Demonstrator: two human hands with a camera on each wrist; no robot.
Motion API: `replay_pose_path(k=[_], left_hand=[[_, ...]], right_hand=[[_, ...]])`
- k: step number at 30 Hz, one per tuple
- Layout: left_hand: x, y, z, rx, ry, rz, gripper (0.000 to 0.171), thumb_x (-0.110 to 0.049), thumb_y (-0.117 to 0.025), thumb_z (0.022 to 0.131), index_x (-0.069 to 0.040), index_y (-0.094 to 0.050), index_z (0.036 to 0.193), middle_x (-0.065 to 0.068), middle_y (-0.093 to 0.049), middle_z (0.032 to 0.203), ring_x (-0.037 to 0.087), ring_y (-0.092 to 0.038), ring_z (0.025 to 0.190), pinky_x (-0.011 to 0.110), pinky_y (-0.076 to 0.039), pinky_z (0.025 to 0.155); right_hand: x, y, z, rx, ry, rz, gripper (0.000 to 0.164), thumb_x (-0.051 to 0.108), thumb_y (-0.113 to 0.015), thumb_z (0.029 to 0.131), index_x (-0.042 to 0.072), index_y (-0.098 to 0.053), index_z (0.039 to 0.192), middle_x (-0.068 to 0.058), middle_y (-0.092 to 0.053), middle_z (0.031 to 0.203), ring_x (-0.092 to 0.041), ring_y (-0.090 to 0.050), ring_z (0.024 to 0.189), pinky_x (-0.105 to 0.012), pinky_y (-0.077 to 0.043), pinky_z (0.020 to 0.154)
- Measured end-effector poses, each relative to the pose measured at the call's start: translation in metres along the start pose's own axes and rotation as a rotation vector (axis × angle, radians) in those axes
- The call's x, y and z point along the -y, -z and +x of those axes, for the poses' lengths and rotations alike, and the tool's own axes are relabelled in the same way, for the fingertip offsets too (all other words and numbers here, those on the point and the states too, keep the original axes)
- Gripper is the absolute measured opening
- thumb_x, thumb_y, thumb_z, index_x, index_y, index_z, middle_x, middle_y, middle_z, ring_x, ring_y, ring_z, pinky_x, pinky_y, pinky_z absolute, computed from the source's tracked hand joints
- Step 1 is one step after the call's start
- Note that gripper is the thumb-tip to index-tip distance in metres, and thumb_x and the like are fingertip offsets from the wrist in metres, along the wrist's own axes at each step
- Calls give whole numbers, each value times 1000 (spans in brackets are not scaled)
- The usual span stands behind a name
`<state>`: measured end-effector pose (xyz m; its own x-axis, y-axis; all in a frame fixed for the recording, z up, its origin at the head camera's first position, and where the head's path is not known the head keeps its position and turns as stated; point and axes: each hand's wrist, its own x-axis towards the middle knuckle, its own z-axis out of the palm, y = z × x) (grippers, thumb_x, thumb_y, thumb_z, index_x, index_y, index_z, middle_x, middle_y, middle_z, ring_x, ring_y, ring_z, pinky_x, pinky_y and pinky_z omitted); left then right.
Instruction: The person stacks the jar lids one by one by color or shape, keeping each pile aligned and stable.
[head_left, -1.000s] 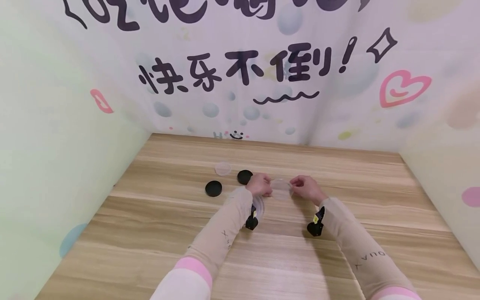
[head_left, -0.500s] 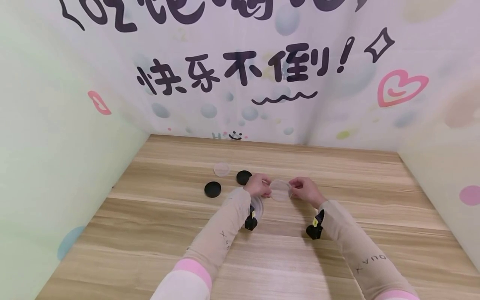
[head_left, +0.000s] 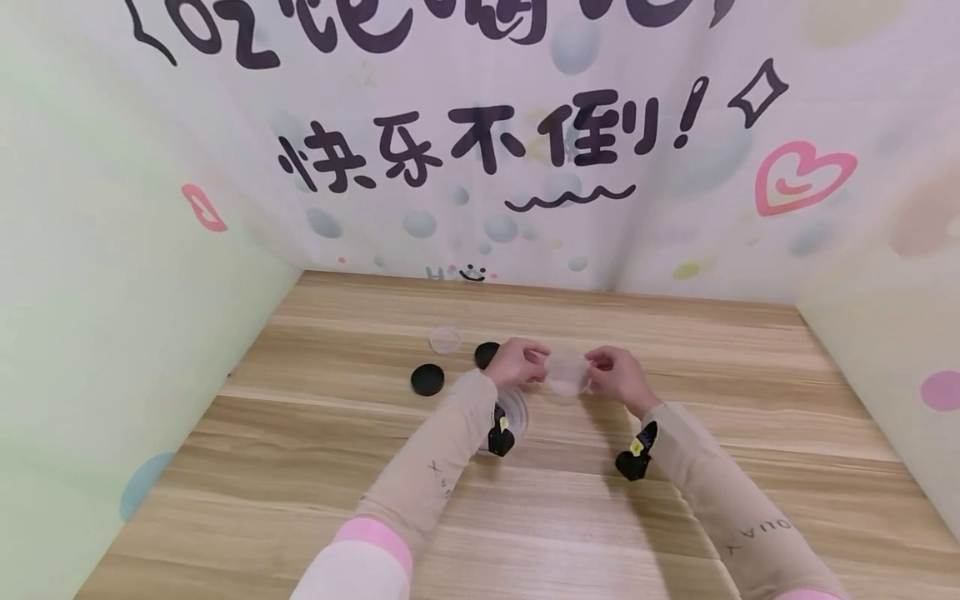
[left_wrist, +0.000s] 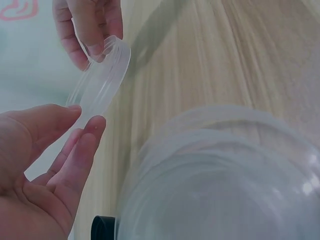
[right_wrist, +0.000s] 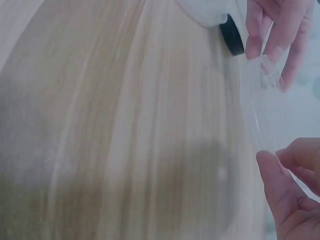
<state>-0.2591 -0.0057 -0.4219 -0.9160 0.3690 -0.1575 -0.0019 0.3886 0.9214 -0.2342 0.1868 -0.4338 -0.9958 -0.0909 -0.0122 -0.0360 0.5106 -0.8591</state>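
Observation:
A clear, shallow round lid (head_left: 567, 372) with a ridged rim is held up between both hands above the table. My left hand (head_left: 517, 362) pinches its left edge between thumb and fingers. On the opposite edge, my right hand (head_left: 618, 377) does the same, seen closer in the right wrist view with its thumb and finger (right_wrist: 269, 165) on the rim. Under my left wrist stands a clear round jar (left_wrist: 220, 175), partly hidden by the forearm in the head view.
Left of the hands lie two black round lids, one nearer (head_left: 427, 379) and one partly behind my left hand (head_left: 486, 354). A thin clear disc (head_left: 446, 339) lies beyond them on the wood-grain table (head_left: 315, 467). A printed cloth backdrop (head_left: 480, 225) closes off the far side.
Both hands have risen slightly and shifted a little to the right with the clear lid, whose tilt has changed. The black lids and the disc have stayed put.

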Motion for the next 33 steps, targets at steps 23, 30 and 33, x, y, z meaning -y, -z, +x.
replay_pose_path(k=[23, 30, 33], left_hand=[[-12, 34, -18, -33, 10, -67, 33, 6, -61, 76, 4, -59, 108, 15, -59, 82, 38, -61, 81, 41, -50, 74], [-7, 44, -24, 25, 15, -59, 35, 14, -56, 77, 9, -53, 111, 10, -52, 74, 17, -56, 62, 32, -52, 68], [-5, 50, -28, 49, 10, -48, 35, 14, -55, 78, 10, -51, 112, 9, -50, 73, 15, -54, 60, 30, -52, 66]], right_hand=[[35, -11, 5, 18, 19, 31, 22, -6, -53, 80, -11, -54, 101, -16, -55, 84, -17, -54, 73, -35, -53, 64], [41, -20, 6, 69, 69, 66, 19, -5, -55, 79, -11, -55, 97, -17, -56, 81, -18, -56, 72, -30, -53, 61], [45, -23, 5, 85, 108, 90, 17, -4, -57, 78, -10, -56, 95, -14, -56, 79, -18, -56, 70, -29, -53, 59]])
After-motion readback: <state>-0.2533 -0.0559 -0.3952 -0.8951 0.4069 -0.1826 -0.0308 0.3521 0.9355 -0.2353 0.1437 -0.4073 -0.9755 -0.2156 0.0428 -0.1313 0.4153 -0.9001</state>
